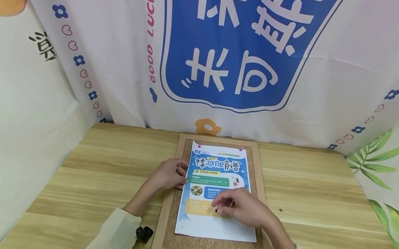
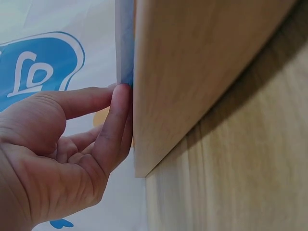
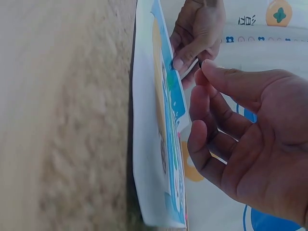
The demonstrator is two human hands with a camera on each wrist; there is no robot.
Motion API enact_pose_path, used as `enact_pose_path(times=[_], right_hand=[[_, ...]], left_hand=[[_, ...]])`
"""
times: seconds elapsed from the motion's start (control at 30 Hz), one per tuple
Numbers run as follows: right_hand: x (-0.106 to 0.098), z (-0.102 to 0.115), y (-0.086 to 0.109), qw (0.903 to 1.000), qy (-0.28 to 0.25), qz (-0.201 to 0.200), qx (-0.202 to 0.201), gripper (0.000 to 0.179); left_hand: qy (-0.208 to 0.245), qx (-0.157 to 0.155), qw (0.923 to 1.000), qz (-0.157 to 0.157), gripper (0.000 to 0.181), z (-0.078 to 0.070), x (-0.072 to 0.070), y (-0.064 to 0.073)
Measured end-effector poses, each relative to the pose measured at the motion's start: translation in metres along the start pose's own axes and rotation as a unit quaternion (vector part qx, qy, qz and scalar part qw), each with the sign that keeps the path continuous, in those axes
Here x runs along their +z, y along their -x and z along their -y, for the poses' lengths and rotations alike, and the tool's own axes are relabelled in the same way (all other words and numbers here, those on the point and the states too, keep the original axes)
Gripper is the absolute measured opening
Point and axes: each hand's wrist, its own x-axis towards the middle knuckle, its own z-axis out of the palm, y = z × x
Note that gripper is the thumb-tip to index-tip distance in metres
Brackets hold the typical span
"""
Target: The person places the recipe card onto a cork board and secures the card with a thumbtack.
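A printed poster sheet (image 1: 212, 175) in blue, green and yellow lies on a wood-framed cork board (image 1: 207, 246). Two pink pins sit at its upper corners, a left pin (image 1: 199, 146) and a right pin (image 1: 240, 149). With thumb and fingers, my left hand (image 1: 169, 174) pinches the sheet's left edge, also seen in the left wrist view. Over the lower part of the poster, my right hand (image 1: 243, 207) pinches a small black thing (image 3: 199, 63) between thumb and index finger. Its exact kind is too small to tell. The other right fingers are loosely curled.
The board lies on a wooden table (image 1: 106, 163), its top end near the back edge. A small dark speck (image 1: 280, 210) lies right of the board. Behind hangs a printed cloth (image 1: 125, 91). Black wrist cameras are on both sleeves.
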Motion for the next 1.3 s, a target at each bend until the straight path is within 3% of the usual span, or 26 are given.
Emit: enact_pose_path(times=[0.33,0.83,1.3], right_hand=[[0.009,0.002,-0.005,0.9993,0.023,0.001,-0.03,0.009],[0.027,0.015,-0.015,0.9993,0.016,0.023,-0.023,0.007],[0.036,0.019,-0.021,0.9986,0.018,0.042,-0.026,0.007]], left_hand=[[-0.002,-0.005,1.0,-0.003,0.047,0.0,0.001,0.002],[-0.013,0.001,0.9999,0.001,0.047,0.001,0.003,0.009],[-0.024,0.025,0.9994,-0.003,0.045,0.004,0.007,0.031]])
